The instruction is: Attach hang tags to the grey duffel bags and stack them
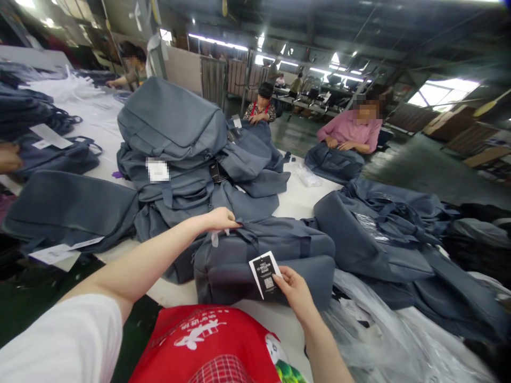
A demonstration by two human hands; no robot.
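The right hand (294,288) pinches the edge of a black-and-white rectangular paper tag (262,272) between thumb and fingers, which are closed on it. The left hand (219,218) has its fingertips drawn together at the top edge of a boxy blue-grey bag (227,263) with smooth sides — which part they grip, I cannot tell. This bag lies on the white tabletop (292,202), right in front of the wearer's bright red printed apron (223,332), with the tag against its near side. Beyond the left hand rises a heaped pile of similar blue-grey bags (171,119); to the right lie more blue-grey bags (355,239) and crumpled clear plastic sheeting (371,303). Farther off — across the table — a co-worker in a pink shirt (349,127) rests both hands on a dark blue-grey bag (334,164).
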